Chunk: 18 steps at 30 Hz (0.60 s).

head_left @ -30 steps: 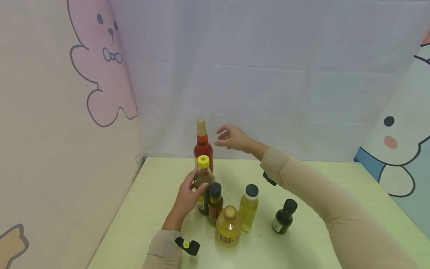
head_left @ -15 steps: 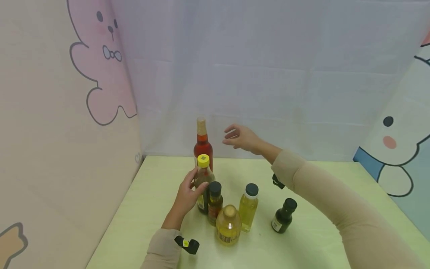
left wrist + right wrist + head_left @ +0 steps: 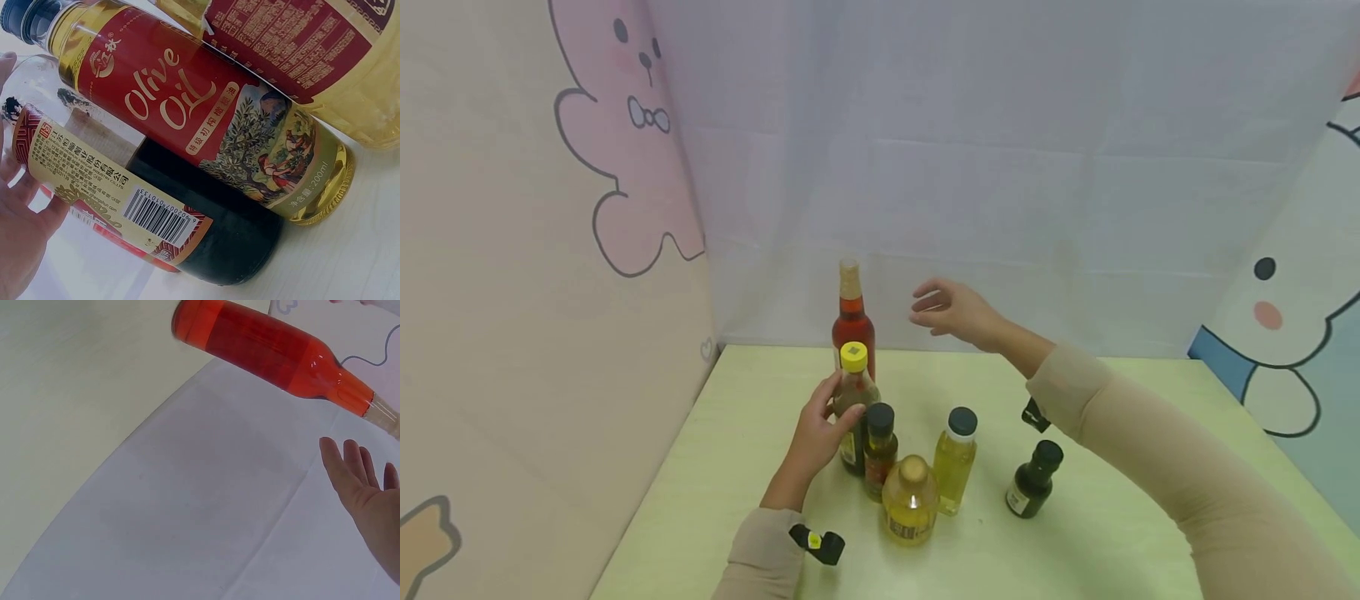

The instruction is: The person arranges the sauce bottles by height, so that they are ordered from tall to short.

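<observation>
yellow-capped bottle (image 3: 856, 391) in the left hand (image 3: 817, 432)

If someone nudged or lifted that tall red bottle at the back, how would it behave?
The tall red bottle would probably feel heavy, since it looks filled with red up into the neck. Its glossy sides look stiff and perhaps slippery. Being tall and narrow, it could tip if pushed near the top.
</observation>
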Tool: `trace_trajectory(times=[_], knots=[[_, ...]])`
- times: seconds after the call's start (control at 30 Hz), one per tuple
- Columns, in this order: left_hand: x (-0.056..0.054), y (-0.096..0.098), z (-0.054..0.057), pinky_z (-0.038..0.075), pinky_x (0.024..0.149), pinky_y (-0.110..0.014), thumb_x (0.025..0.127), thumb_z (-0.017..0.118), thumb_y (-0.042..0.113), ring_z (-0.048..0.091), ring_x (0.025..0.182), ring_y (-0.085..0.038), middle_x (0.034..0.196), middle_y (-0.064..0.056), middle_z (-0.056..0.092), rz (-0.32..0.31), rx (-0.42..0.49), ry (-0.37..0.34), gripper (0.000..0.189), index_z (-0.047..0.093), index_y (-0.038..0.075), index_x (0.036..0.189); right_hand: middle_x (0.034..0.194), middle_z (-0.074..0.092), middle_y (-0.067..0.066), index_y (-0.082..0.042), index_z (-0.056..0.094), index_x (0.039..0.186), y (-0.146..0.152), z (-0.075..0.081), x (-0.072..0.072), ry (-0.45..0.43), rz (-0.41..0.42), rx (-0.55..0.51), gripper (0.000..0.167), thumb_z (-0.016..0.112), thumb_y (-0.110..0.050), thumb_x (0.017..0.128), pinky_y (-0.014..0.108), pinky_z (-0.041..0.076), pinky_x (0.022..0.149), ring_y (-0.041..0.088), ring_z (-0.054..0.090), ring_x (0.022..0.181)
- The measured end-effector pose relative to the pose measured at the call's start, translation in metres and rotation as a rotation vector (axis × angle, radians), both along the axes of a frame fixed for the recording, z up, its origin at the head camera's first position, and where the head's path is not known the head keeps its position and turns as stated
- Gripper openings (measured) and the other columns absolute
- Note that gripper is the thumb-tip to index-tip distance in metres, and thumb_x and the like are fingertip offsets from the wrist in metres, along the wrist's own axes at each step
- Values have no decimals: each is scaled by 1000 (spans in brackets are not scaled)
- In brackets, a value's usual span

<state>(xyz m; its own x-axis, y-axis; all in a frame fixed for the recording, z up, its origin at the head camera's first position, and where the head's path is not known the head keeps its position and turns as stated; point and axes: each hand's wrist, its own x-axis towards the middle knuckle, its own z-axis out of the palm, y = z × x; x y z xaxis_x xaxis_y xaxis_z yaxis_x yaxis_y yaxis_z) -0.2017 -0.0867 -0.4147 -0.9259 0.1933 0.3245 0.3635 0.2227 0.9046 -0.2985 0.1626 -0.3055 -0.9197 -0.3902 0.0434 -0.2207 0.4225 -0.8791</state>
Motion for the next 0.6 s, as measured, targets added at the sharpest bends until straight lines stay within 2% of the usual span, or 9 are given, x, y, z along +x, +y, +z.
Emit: trace_trajectory(times=[0.33,0.6], knots=[[2,2,1,32,105,-59,94,62,5,38,131,-43,143,-27,40,8,16,-18,59,35,-9,144,128,56,23,1,48,129,8,2,19,-18,25,-54,45,69,-15,93,44,52,89,34,58,113],[2,2,0,34,103,-60,94,63,4,39,130,-45,142,-29,41,0,7,-9,58,36,-11,143,127,57,21,2,48,130,17,-1,35,-42,38,-82,43,66,-13,95,44,51,90,36,57,114]])
